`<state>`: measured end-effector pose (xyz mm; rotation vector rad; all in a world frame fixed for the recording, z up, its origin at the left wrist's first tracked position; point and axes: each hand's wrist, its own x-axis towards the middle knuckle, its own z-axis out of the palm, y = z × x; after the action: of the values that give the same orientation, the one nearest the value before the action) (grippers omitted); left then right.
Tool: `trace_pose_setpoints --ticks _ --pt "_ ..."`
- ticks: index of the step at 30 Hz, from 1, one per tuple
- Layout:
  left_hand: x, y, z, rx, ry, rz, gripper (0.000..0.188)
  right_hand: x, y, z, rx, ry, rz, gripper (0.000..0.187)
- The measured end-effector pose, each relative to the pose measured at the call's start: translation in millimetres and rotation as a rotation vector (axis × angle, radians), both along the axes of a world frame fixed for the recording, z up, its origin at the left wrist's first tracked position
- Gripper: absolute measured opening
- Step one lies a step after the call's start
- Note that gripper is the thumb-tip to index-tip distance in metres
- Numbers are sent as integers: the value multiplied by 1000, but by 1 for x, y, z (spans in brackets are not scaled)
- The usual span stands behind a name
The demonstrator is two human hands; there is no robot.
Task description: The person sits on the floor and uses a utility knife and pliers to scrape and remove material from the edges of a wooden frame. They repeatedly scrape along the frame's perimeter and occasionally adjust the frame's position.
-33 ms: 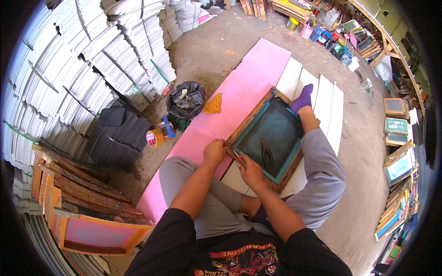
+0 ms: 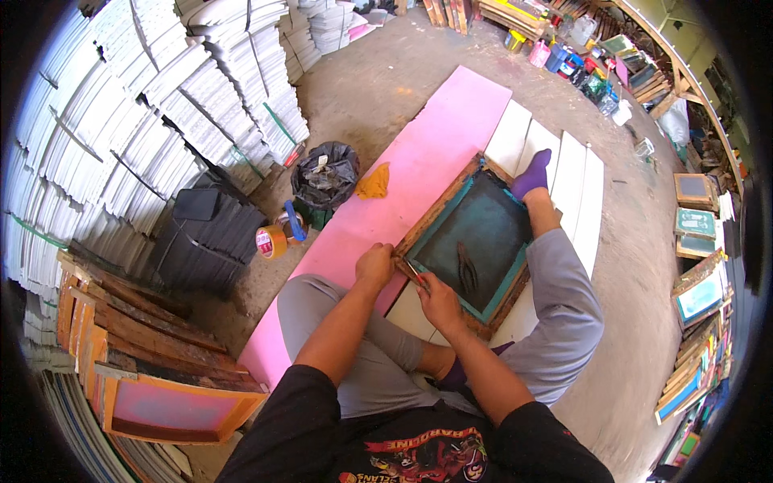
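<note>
Wooden frame point(image 2: 439, 206) work seems underway, left hand point(image 2: 374, 264) closed at its left corner, right hand point(image 2: 439, 299) gripping a slim tool point(image 2: 413, 269), next needing steady pressure.

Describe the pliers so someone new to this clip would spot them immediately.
Find the long, flat pink board running diagonally across the floor. Overlapping its right edge is a rectangular wooden frame holding dark, teal-bordered mesh. On that mesh, toward the person, lie the dark, two-handled pliers: unlike the slim tool in the person's right hand, they rest loose and unheld.
</note>
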<state>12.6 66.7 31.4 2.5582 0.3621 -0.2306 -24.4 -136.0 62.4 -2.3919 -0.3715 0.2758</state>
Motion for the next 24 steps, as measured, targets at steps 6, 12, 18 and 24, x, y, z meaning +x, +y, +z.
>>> trace_pose_setpoints --ticks 6,12,18,24 --pt "2 -2 0 -11 -31 -7 23 7 -3 -8 -2 -42 -8 28" --pt "9 -10 11 52 77 -45 22 14 4 -7 -96 -50 34 34" --pt "15 -1 -4 -18 122 -65 25 15 12 -8 -123 -13 49 36" --pt "25 15 11 -170 172 16 25 12 21 1 -184 -12 47 38"
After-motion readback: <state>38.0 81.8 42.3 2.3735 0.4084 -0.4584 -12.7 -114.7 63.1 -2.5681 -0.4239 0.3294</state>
